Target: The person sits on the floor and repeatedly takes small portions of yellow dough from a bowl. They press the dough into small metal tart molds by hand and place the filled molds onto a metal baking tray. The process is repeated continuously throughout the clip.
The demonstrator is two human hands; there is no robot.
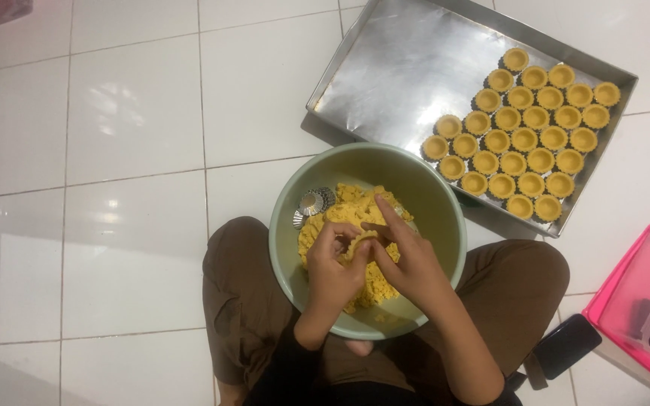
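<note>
A pale green bowl (287, 225) rests on my crossed legs, holding crumbly yellow dough (344, 210) and a few small fluted metal tart moulds (312, 201) at its left side. Both hands meet over the dough. My left hand (334, 274) cups a small lump of dough (361, 242), and my right hand (408, 259) presses into that same lump with its fingers. Whether a mould sits under the lump is hidden by my fingers.
A shiny metal baking tray (393, 75) lies on the white tiled floor behind the bowl, with several rows of dough-lined tart shells (524, 139) at its right end. A pink plastic container (641, 301) stands at the right, a dark phone-like object (566, 346) beside my knee.
</note>
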